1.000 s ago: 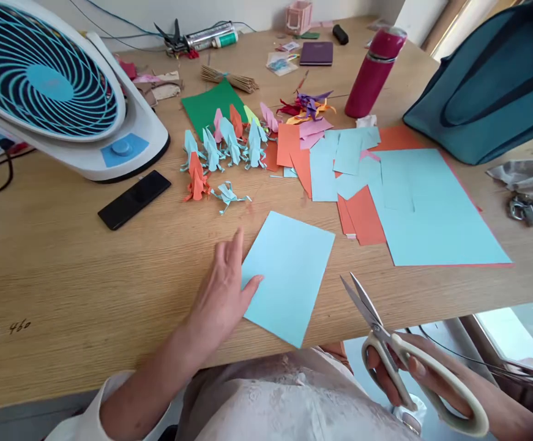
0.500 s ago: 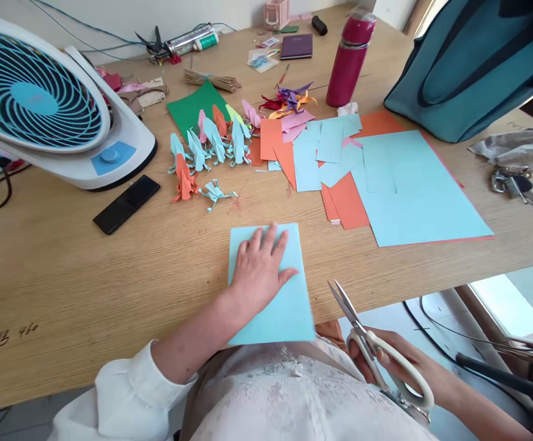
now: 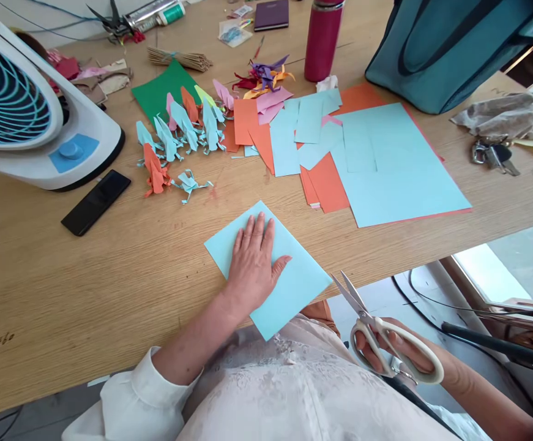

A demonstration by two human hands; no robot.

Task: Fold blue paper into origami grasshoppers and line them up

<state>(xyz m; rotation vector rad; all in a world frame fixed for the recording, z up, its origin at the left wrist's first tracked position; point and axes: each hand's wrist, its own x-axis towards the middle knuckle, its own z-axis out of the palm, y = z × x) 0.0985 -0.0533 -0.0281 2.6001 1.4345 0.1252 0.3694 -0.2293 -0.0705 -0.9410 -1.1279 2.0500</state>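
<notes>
My left hand (image 3: 253, 260) lies flat, fingers stretched out, on a light blue sheet of paper (image 3: 294, 275). The sheet is turned so that one corner points away from me and the near corner hangs past the table edge, by my shirt. In my right hand (image 3: 395, 346) are scissors (image 3: 362, 315) with off-white handles, fingers through the loops. Their blades are parted and point up and to the left, the tips close to the sheet's right corner. Beyond the sheet stand several folded paper figures (image 3: 186, 125); a light blue one (image 3: 190, 184) lies nearest.
At the right rests a large light blue sheet (image 3: 399, 177), with smaller blue and orange pieces (image 3: 328, 184) beside it. A phone (image 3: 95, 202) and a fan (image 3: 78, 147) are at the left. Behind are a red bottle (image 3: 324, 43), a teal bag (image 3: 436, 67) and keys (image 3: 495, 154).
The sheet under my left hand has rotated from square-on to a diamond position. My right hand still holds the scissors, now with their tips near the sheet's corner. The view has shifted slightly.
</notes>
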